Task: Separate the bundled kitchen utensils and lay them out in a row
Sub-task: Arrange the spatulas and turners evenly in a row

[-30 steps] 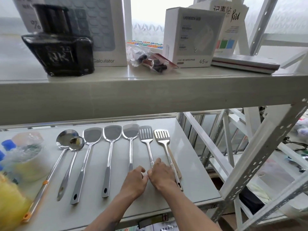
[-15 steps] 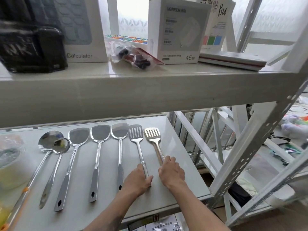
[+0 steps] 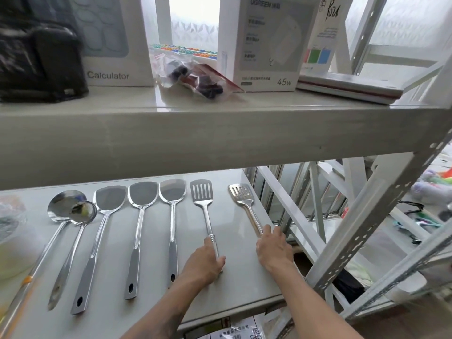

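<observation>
Head view: left hand [image 3: 204, 261] clasping the handle of a shiny steel slotted spatula [image 3: 205, 211], right hand [image 3: 273, 248] gripping the tilted steel slotted turner [image 3: 245, 204] near the pale grey shelf [image 3: 234, 277] edge, alongside three solid steel turners [image 3: 141, 223] and two ladles [image 3: 71, 231] rowed leftward.

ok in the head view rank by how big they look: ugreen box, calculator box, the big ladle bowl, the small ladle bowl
1. calculator box and UGREEN box: alike, both cropped, so unranked
2. big ladle bowl
3. small ladle bowl
</observation>
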